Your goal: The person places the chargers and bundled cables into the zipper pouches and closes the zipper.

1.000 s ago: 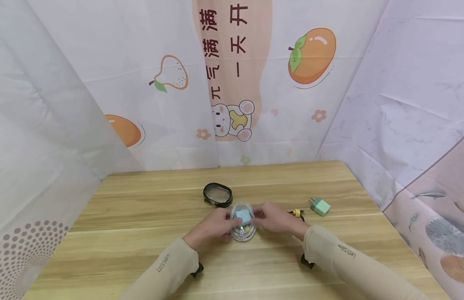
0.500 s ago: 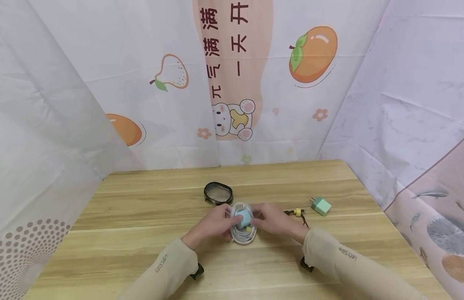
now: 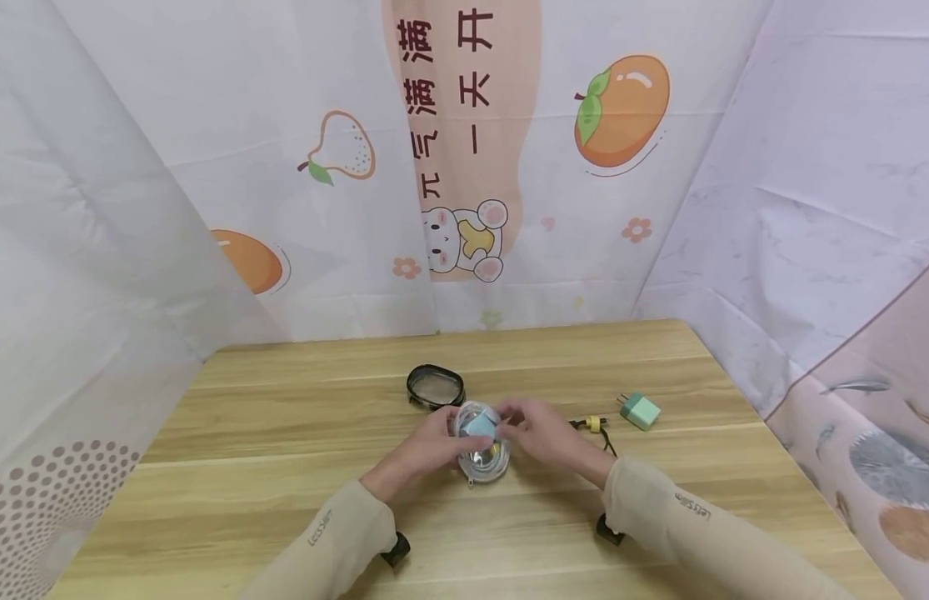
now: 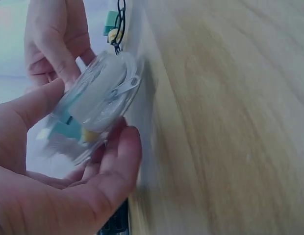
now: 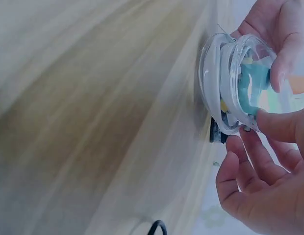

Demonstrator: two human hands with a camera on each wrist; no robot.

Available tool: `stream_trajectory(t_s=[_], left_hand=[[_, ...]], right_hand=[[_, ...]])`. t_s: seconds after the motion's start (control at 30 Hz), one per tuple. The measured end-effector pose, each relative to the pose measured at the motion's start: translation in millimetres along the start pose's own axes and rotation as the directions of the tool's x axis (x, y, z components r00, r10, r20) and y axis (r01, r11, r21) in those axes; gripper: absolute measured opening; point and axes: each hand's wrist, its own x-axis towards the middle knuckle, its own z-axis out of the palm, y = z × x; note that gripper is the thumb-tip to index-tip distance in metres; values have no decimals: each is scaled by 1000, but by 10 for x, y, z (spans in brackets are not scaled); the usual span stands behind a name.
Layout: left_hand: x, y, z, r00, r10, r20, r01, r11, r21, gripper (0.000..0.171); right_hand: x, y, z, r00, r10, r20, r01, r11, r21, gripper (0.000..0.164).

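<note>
A small clear oval zip pouch (image 3: 488, 468) with whitish piping is held above the table between both hands. Through its clear wall show a teal charger block (image 5: 254, 85) and something yellow. My left hand (image 3: 432, 443) grips the pouch's left side, thumb over the front and fingers behind. On the opposite side, my right hand (image 3: 537, 429) pinches the upper right edge between thumb and fingers. The pouch's zipper pull (image 4: 126, 86) hangs free at the lower edge. Parts of the pouch are hidden behind the fingers.
Behind the hands lies a black-rimmed clear pouch (image 3: 436, 387) on the wooden table (image 3: 299, 433). To the right are a black cable with a yellow tie (image 3: 594, 424) and a green plug charger (image 3: 640, 411). Patterned cloth (image 3: 344, 250) encloses the table's back and sides.
The pouch has shifted slightly left and turned, so its zipper pull now shows at the lower edge. My right hand has moved a little up and left. The things on the table stay put.
</note>
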Motion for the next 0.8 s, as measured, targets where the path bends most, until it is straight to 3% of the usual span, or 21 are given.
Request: stream_trajectory(t_s=[0.23, 0.47, 0.63, 0.8], left_hand=[[14, -17, 4, 999, 37, -17, -37, 999, -35, 48], [-29, 3, -24, 991, 129, -31, -130, 991, -30, 50], [-18, 26, -36, 976, 203, -75, -204, 979, -6, 52], [-25, 70, -38, 969, 230, -90, -234, 972, -37, 55]], right_hand=[[17, -2, -9, 997, -64, -39, 63, 998, -21, 17], [13, -48, -76, 996, -92, -12, 93, 996, 20, 25], [-4, -84, -132, 993, -119, -10, 120, 991, 65, 17], [-2, -111, -163, 992, -129, -11, 129, 982, 141, 13]])
